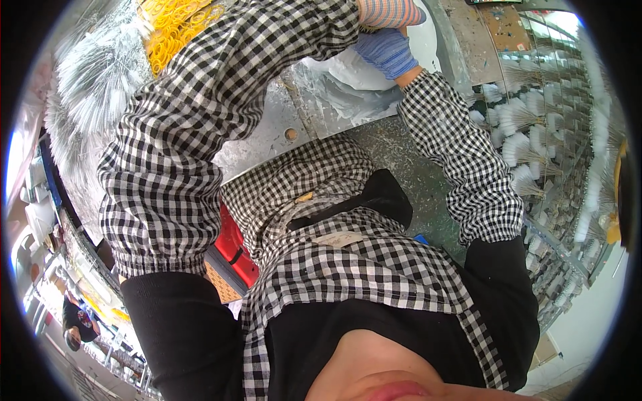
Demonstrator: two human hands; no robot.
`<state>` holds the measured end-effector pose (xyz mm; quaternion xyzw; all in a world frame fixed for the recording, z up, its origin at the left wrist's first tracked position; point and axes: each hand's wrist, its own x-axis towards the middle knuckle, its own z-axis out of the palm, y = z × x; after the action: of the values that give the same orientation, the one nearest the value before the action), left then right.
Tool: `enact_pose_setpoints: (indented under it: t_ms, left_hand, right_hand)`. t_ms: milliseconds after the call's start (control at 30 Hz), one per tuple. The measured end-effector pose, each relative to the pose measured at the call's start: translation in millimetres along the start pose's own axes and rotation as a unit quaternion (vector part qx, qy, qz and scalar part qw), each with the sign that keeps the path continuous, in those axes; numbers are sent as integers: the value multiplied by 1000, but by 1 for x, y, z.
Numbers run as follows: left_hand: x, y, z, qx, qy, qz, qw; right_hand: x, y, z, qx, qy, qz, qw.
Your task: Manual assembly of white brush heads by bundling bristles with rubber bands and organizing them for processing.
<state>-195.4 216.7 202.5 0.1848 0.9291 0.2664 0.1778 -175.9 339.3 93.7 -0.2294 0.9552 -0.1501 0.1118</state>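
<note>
My left hand (393, 12) wears a striped pink-and-orange glove and reaches across to the top edge of the view. Just below it, close to or touching it, is my right hand (384, 53) in a blue glove. The fingers of both are hidden or cut off, so what they hold, if anything, does not show. Under and beside them lies a white rounded thing (354, 75), perhaps a shallow dish or a patch of paste, with wet white smears about it. It rests on a grey metal worktop (267, 134). Checked sleeves cover both forearms.
Yellow rubber bands (170, 40) are heaped at the far left, beside bundles of thin white-tipped strands (93, 87). Racks of similar white-tipped bundles (528, 123) fill the right side. A red thing (237, 247) is by my lap. Another person (77, 321) is at the lower left.
</note>
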Motion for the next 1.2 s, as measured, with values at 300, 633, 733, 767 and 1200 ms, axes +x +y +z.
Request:
enact_pose_setpoints:
  t_ms: [300,633,733,767,1200]
  left_hand:
    - [-3,10,-3,-2,-14,1,1000]
    - [-40,-7,8,-186,388,222,875]
    - [-119,-12,25,-303,350,78,883]
    - [-143,-11,35,-368,308,-4,878]
    - [-266,-37,98,-648,322,-131,678]
  right_hand:
    - [0,8,-2,25,-18,0,1000]
    - [-8,4,-6,103,173,-144,969]
    - [-6,-7,-10,295,137,-103,940]
    - [-9,-15,-9,364,159,-130,908]
    - [-100,-114,-3,159,237,-598,749]
